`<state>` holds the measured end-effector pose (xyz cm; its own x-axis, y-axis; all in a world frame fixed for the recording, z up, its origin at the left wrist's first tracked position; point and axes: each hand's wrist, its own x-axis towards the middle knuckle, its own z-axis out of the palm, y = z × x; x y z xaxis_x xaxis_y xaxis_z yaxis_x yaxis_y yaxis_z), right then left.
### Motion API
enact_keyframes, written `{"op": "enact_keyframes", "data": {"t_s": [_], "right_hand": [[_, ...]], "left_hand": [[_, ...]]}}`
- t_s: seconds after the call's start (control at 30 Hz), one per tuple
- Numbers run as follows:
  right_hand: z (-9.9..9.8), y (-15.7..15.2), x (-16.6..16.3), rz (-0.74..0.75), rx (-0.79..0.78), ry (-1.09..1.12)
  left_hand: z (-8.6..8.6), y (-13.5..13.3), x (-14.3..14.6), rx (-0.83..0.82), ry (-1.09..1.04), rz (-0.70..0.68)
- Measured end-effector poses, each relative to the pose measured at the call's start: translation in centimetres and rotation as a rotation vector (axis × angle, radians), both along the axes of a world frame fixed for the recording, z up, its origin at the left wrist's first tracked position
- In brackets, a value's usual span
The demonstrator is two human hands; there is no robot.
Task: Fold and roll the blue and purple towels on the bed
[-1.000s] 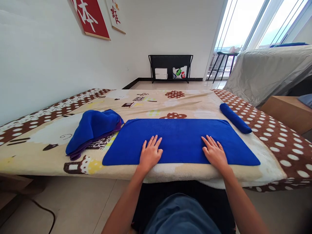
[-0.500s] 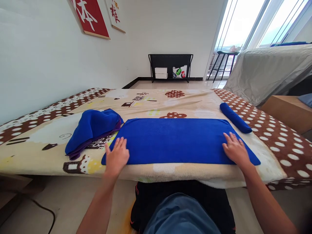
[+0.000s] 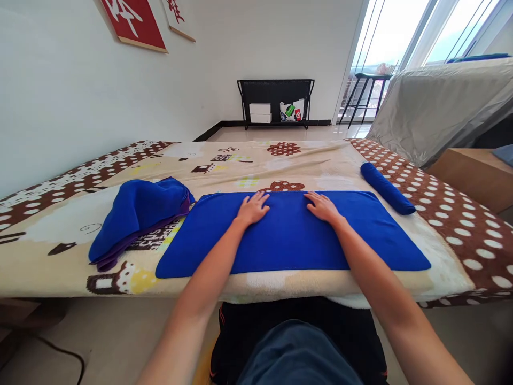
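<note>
A blue towel (image 3: 286, 240) lies spread flat along the near edge of the bed, its long side running left to right. My left hand (image 3: 253, 208) rests palm down near the towel's far edge, left of its middle, fingers spread. On the right of the middle, my right hand (image 3: 321, 206) also lies flat by that far edge with its fingers apart. Neither hand grips the cloth. To the left sits a loosely heaped blue and purple cloth (image 3: 140, 216). A tightly rolled blue towel (image 3: 387, 188) lies off the right end.
A patterned blanket (image 3: 224, 179) covers the bed, with a brown polka-dot border. Beyond stands a black rack (image 3: 276, 91) holding white boxes. At right are a cardboard box (image 3: 473, 174), a sheet-covered piece of furniture (image 3: 444, 101) and a black stool (image 3: 366, 88).
Both hands have moved from the towel's two ends inward and away from me to its far edge. The heaped cloth and the rolled towel stay in place; the view has shifted slightly.
</note>
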<state>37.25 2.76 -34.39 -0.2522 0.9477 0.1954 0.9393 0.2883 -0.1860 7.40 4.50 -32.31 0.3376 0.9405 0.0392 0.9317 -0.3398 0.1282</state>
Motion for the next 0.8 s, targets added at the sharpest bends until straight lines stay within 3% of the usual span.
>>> {"op": "enact_keyframes", "data": {"t_s": [0.17, 0.27, 0.4, 0.57, 0.67, 0.8], "right_hand": [[-1.1, 0.4, 12.3, -0.277, -0.050, -0.016], [-1.9, 0.3, 17.1, -0.403, -0.070, -0.025], [-2.8, 0.5, 19.2, -0.497, -0.075, -0.031], [-3.0, -0.5, 18.3, -0.487, -0.041, -0.025], [-3.4, -3.3, 17.8, -0.397, -0.027, -0.017], [-4.7, -9.6, 18.4, -0.300, 0.072, -0.003]], "left_hand": [[-0.3, 1.6, -12.1, 0.014, 0.001, 0.307], [-0.7, 1.9, -16.4, 0.025, 0.004, 0.434], [-1.3, 2.4, -17.6, 0.026, 0.008, 0.509], [-1.3, 1.1, -16.9, 0.041, 0.004, 0.532], [-1.5, -2.0, -16.9, 0.058, 0.004, 0.500], [-2.2, -8.8, -17.0, 0.166, 0.011, 0.441]]}}
